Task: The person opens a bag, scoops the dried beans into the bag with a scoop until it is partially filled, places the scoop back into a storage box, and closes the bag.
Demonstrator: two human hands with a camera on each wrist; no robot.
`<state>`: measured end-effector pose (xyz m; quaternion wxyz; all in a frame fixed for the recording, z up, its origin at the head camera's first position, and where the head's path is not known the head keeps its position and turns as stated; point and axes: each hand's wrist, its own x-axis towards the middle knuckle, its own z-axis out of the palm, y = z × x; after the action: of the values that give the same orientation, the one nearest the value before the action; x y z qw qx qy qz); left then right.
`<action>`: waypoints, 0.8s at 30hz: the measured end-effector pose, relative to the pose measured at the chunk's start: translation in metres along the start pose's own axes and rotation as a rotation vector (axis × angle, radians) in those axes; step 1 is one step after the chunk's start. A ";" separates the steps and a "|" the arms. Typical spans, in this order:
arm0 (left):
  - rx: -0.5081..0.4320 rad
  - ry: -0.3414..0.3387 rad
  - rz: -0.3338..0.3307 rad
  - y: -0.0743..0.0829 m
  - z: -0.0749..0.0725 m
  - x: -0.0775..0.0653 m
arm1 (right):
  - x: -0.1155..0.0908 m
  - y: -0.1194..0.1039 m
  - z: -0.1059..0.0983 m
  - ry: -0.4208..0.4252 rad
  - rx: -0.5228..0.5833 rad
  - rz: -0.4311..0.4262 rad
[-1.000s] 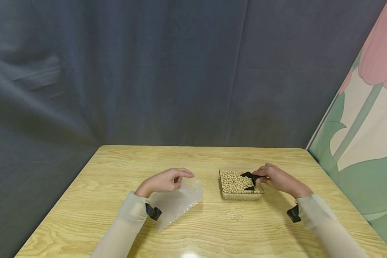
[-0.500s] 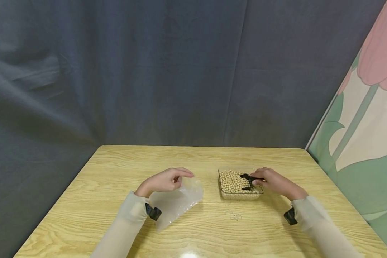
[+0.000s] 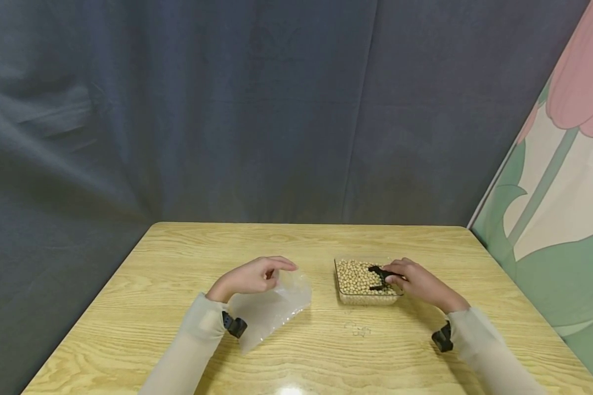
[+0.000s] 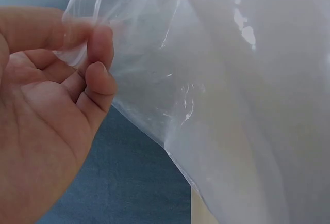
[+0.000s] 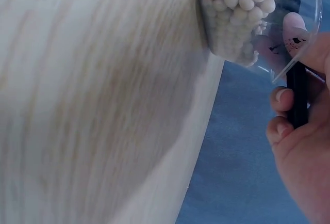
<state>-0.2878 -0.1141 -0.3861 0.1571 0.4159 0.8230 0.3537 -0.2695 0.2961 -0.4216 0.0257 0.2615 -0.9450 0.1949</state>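
Observation:
In the head view, my left hand (image 3: 252, 277) pinches the top edge of a clear plastic bag (image 3: 269, 315), which hangs down below it. The left wrist view has the thin film of the bag (image 4: 242, 105) running between thumb and fingers. On the right, my right hand (image 3: 420, 281) grips a black scoop (image 3: 375, 269) by its handle (image 5: 297, 97). The scoop's head is partly buried in round, pale yellow beans (image 3: 354, 277). These fill a clear rectangular container (image 3: 368, 300) nearly to its rim. My right thumb lies along the handle behind the container's corner.
A few small, clear loops (image 3: 361, 331) lie on the wooden table (image 3: 326, 362) in front of the container. A dark blue curtain (image 3: 277, 109) hangs behind the table, and a flower-patterned cloth (image 3: 573, 192) is at the right.
My right hand and forearm have moved slightly left, bringing the scoop a little further into the beans. My left hand and the bag stay as they were.

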 end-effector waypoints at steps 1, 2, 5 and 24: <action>0.000 0.002 -0.002 0.000 0.000 0.000 | 0.000 -0.001 0.000 0.004 0.003 -0.003; 0.000 0.003 -0.002 0.000 0.000 -0.001 | -0.001 -0.001 -0.001 0.006 0.007 -0.005; 0.000 0.007 -0.006 0.001 0.000 -0.001 | -0.001 -0.003 -0.001 0.014 0.017 -0.014; 0.020 0.020 0.019 0.002 -0.001 -0.002 | -0.001 0.003 -0.001 0.024 0.090 0.000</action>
<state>-0.2861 -0.1151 -0.3834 0.1414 0.4215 0.8241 0.3511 -0.2702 0.2996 -0.4218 0.0256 0.2600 -0.9349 0.2401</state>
